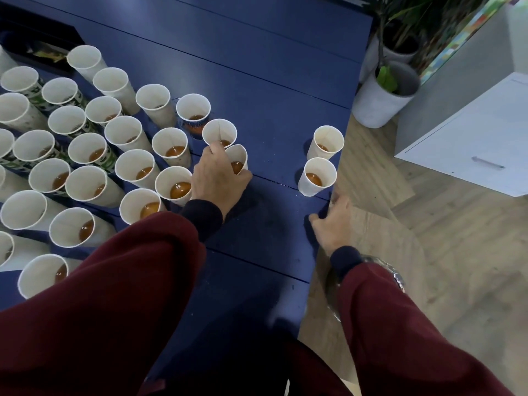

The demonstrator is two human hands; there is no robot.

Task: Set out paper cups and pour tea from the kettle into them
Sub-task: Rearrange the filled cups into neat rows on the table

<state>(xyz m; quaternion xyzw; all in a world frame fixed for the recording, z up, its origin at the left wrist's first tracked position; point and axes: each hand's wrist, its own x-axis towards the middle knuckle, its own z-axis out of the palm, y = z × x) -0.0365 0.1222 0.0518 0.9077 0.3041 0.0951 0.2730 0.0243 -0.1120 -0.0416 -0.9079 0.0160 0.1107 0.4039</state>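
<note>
The left hand [217, 178] wraps its fingers round a paper cup [240, 154] with tea in the middle of the blue table [271, 81]; many more cups [85, 151] fill the table's left side; two cups [317, 175] stand by its right edge; the right hand [333, 224] rests there, fingers loose, holding nothing.

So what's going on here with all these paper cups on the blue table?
A person in dark red sleeves stands at a blue table crowded with paper cups, most holding a little tea. Their left hand grips one cup at the group's edge, its fingers touching the next cup. The right hand rests open on the table's edge, near two filled cups standing apart. Nothing is being poured.
</note>
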